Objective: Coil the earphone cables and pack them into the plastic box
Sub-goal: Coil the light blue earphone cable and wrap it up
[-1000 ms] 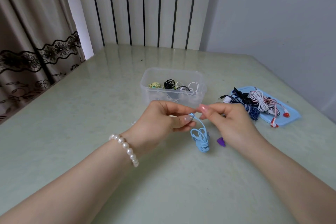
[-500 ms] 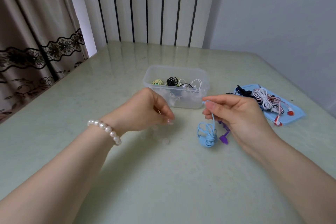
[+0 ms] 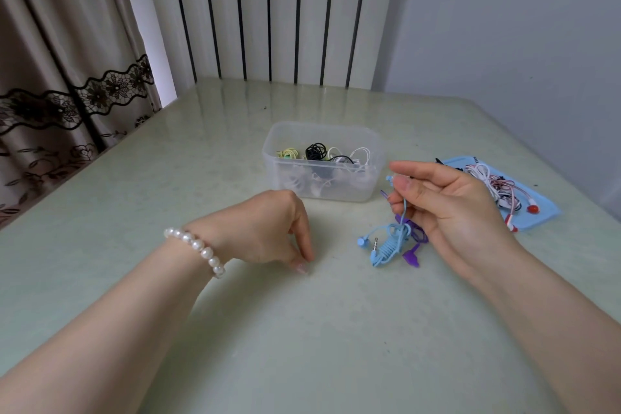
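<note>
Beside the plastic box (image 3: pixel 322 190), right hand (image 3: pixel 450 208) pinches, seemingly, blue earphone cable (image 3: pixel 391 244).

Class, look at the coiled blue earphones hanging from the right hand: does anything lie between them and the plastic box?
Nothing visible does. The blue earphones dangle from the right hand just right of the plastic box, whose top is open.

A pale green table (image 3: pixel 302 329), a lace-trimmed curtain (image 3: pixel 67 77) (left side), and what looks like a radiator (image 3: pixel 268 10) behind.

Bare table (image 3: pixel 302 329) before the open plastic box (image 3: pixel 322 161); purple earphones (image 3: pixel 415 245) just right.
</note>
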The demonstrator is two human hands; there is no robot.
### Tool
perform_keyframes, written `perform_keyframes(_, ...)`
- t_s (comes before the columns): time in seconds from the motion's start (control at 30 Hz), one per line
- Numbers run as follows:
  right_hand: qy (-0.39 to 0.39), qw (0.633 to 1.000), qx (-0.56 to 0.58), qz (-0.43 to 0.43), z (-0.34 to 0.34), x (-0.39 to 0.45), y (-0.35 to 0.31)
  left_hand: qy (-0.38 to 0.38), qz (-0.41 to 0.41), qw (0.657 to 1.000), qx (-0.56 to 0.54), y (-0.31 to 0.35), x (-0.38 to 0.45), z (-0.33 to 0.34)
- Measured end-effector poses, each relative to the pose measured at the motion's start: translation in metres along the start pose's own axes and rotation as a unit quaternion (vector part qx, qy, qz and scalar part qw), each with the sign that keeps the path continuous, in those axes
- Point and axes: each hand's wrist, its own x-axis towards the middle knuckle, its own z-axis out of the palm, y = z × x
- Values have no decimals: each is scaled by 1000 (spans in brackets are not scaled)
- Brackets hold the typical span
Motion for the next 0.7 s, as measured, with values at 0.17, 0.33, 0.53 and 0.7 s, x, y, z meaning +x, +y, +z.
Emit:
perform_keyframes(0.17, 9, 1000, -11, 10, -2, 2, 2, 33, 19, 993, -109, 1, 0, -4)
perform_keyframes(0.33, -6, 998, -50, 35, -1, 1, 6, 133, -10, 873, -469, 18, 2, 5)
perform_keyframes(0.53, -31, 997, -70, 4, 2, -2, 7, 105, -63, 742, -659, 32, 6, 18)
perform_keyframes(0.7, -42, 994, -94, -31, 7, -5, 5, 118, -67, 722, -679, 35, 6, 18)
